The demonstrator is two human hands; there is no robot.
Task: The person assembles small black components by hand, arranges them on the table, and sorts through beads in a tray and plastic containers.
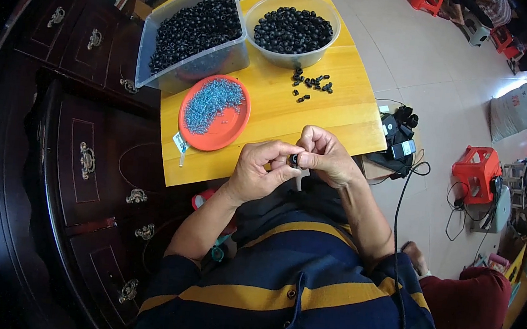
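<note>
Just past the table's near edge, my left hand (259,170) and my right hand (328,158) meet in front of my body. Between their fingertips is a small black ring-shaped part (294,160), pinched from both sides and partly hidden. On the yellow table (274,115), left of my hands, lies an orange-red plate (227,127) with many tiny blue pieces (209,106). Several loose black parts (311,83) are scattered beyond my right hand. Farther back stand a round clear tub (292,60) and a rectangular clear bin (238,54), both filled with black parts.
Dark wooden drawers (82,161) flank the table's left side. A black cable (398,220) hangs by my right arm. Black bags and boxes (398,142) lie right of the table. A red stool (477,174) and a white sack (519,111) stand on the floor farther right.
</note>
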